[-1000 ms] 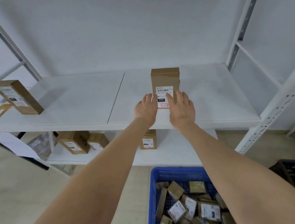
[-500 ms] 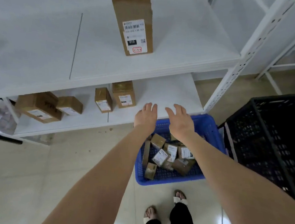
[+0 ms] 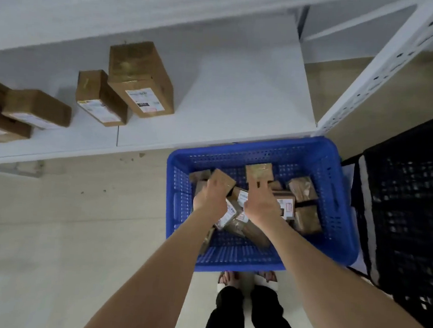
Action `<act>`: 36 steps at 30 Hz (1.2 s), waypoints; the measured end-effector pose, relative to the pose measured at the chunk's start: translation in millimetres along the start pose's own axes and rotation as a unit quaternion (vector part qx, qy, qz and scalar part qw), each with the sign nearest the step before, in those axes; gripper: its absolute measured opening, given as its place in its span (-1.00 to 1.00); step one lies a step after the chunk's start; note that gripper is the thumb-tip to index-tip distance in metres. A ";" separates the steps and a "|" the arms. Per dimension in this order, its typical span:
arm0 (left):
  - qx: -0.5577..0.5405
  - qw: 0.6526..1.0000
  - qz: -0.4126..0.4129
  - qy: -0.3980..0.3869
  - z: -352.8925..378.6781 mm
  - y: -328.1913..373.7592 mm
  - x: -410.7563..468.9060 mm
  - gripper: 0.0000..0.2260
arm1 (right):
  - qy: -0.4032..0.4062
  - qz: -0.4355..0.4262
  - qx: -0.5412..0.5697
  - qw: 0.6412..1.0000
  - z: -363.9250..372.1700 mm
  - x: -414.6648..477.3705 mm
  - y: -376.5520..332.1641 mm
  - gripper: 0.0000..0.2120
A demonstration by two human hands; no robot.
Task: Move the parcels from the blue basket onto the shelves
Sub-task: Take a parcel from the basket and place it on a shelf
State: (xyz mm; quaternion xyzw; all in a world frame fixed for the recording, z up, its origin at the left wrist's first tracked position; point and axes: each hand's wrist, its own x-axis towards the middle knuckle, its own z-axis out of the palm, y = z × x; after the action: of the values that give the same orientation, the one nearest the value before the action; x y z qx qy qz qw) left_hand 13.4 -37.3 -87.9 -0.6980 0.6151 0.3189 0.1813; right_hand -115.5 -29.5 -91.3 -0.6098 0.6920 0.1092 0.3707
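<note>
Parcels, transfer ongoing. Last box shelved. Left hand (image 3: 211, 198) had since dropped to grip a small parcel (image 3: 223, 181), right hand (image 3: 261, 206) a second parcel (image 3: 259, 173), hands apart, inside the blue basket (image 3: 345, 225). Next load apparently begun; remaining parcels (image 3: 307, 219) lay beneath.

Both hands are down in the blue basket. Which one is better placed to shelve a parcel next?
Left, probably. The left hand holds a brown cardboard parcel, as the right hand does, but is nearer the shelved cardboard boxes on the white shelf.
</note>
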 end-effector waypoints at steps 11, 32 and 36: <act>-0.085 0.996 -0.035 -0.003 138.1 -60.4 224.1 -0.46 | -0.040 0.119 0.375 0.918 160.7 199.0 36.4 -0.36; -0.480 0.860 -0.156 0.077 44.9 -39.1 96.6 -0.49 | -0.034 0.195 0.640 0.742 46.6 92.6 5.6 -0.85; -0.505 0.847 -0.147 0.075 -27.3 -26.4 24.8 -0.58 | -0.041 0.181 0.647 0.739 -17.6 18.6 -13.0 -0.68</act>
State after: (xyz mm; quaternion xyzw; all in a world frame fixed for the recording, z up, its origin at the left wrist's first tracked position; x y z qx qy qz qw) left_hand 46.1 -68.6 -88.2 -0.7971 0.2713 0.5020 -0.1977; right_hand -109.8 -57.4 -87.1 -0.0812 0.6776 -0.2752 0.6772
